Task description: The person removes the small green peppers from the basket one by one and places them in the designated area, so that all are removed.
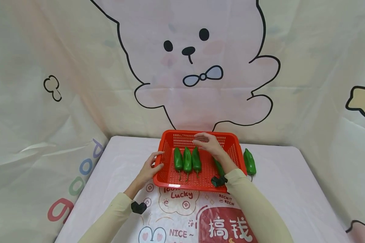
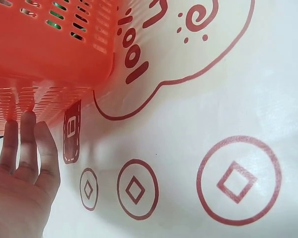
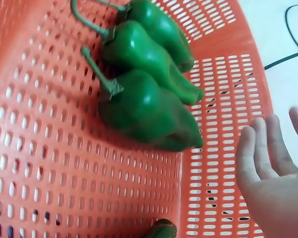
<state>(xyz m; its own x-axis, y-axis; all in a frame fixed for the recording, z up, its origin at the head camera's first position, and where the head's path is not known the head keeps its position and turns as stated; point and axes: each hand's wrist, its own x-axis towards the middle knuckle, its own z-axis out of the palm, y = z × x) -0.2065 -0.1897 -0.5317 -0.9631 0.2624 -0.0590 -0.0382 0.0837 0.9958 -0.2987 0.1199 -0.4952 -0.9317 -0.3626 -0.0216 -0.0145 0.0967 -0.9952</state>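
Observation:
A red plastic basket [image 1: 176, 186] with slotted walls holds three green peppers [image 1: 187, 161] side by side, stems toward the front. Another green pepper [image 1: 218, 166] in it is partly hidden under the right forearm. My left hand [image 1: 150, 167] is at the basket's left side, and in the left wrist view its extended fingertips rest against the outer wall. Over the back part of the basket hovers my right hand [image 1: 211, 144], its fingers loosely extended and holding nothing. The right wrist view shows this empty palm [image 3: 275, 186] beside the slotted wall.
One more green pepper [image 1: 249, 162] lies on the table just outside the basket's right side. A white sheet with red print [image 1: 182, 216] covers the table [image 1: 292, 189]. Behind the basket hangs a cloth backdrop [image 1: 194, 108] with a cartoon bear.

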